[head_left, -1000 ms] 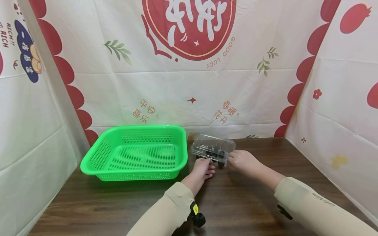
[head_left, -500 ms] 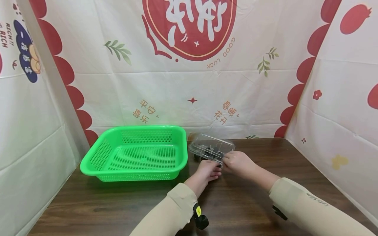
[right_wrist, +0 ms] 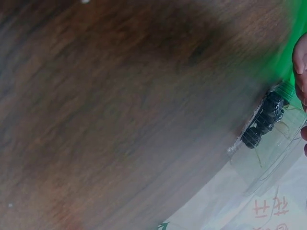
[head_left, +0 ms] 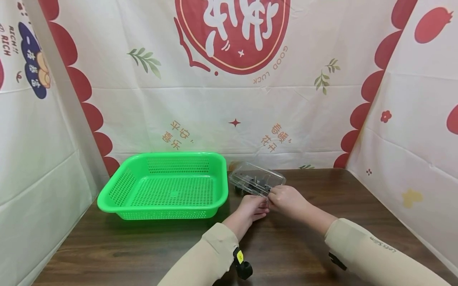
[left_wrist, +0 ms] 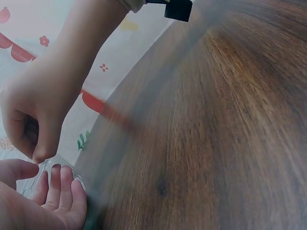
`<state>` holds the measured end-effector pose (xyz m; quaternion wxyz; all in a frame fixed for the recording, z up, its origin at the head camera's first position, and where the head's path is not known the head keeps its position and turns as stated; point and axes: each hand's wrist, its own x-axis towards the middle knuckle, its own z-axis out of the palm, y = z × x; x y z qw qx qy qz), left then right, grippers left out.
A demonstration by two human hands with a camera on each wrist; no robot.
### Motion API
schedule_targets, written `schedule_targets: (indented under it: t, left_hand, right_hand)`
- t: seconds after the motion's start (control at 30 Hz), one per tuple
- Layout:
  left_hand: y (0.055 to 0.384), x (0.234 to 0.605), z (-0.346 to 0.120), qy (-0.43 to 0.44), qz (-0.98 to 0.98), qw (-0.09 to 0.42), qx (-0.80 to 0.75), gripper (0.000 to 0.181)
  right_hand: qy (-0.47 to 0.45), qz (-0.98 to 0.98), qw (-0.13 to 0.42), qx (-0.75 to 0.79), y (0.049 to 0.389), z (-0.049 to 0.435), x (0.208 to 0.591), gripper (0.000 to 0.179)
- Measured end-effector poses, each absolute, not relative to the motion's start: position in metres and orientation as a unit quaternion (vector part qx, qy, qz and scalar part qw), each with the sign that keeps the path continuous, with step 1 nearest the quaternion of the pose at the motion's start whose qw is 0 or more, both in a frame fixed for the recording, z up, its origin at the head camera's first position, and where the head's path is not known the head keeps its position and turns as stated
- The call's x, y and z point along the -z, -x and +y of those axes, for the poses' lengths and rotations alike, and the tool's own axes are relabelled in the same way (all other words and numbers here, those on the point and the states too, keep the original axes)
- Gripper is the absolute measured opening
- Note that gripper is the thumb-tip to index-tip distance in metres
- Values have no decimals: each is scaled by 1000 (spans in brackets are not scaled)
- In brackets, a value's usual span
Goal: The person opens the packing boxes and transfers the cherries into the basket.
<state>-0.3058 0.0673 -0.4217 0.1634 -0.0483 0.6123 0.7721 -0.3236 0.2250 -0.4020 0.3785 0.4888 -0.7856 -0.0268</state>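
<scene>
A clear plastic clamshell box [head_left: 255, 173] sits tilted at the back of the table, right of the green basket. Inside it are dark, round fruits [right_wrist: 268, 115] with thin pale stems, bunched along one side. My left hand [head_left: 249, 209] holds the box's near edge, thumb above and fingers loosely bent below. Beside it, my right hand [head_left: 287, 200] pinches the near right corner with its thumb and curled forefinger. The two thumbs nearly meet in the left wrist view, where the right hand [left_wrist: 38, 105] stands above the left hand [left_wrist: 50, 203].
A green perforated basket [head_left: 162, 213] with nothing in it stands left of the box, close to it. The brown wooden table [head_left: 286, 250] stretches in front of both arms. Printed cloth walls [head_left: 200, 107] enclose the back and sides.
Both hands have shifted along the box's near edge and come together: the right moved left, the left slightly right. The box turned a little. Over the last half second they barely moved.
</scene>
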Motion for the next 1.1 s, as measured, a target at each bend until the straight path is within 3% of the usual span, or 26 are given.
schedule_targets:
  t: [0.47, 1.1]
  left_hand:
    - [302, 420, 68, 51, 627, 143, -764, 11]
    - [302, 420, 67, 48, 618, 162, -768, 11]
  right_hand:
    - [-493, -781, 383, 29, 323, 222, 404, 28]
    - [-515, -764, 387, 16, 321, 222, 398, 28]
